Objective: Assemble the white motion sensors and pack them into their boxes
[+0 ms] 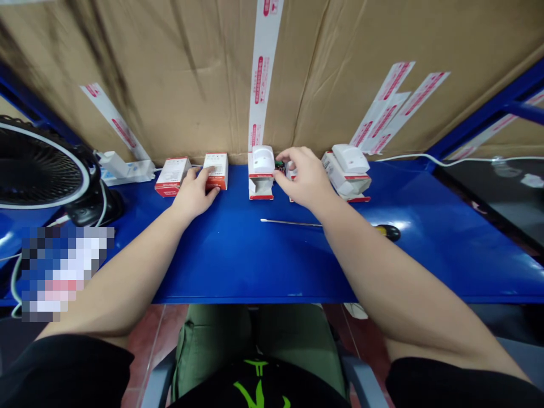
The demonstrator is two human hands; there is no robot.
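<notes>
L hand (194, 192) spread on orange-white cardboard box (220, 171). R hand (305, 177) thumb/fingers apart, R of white rounded plastic unit (263, 159) on red-white carton (261, 175).

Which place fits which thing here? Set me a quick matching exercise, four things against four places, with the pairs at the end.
Things
1. Screwdriver
2. Left hand
3. Fan
4. Right hand

Places
A. At the picture's left edge
B. Between the two white devices
C. Lying on the blue desk, partly hidden
D. At the two leftmost boxes

Pairs: 1-C, 2-D, 3-A, 4-B
</notes>
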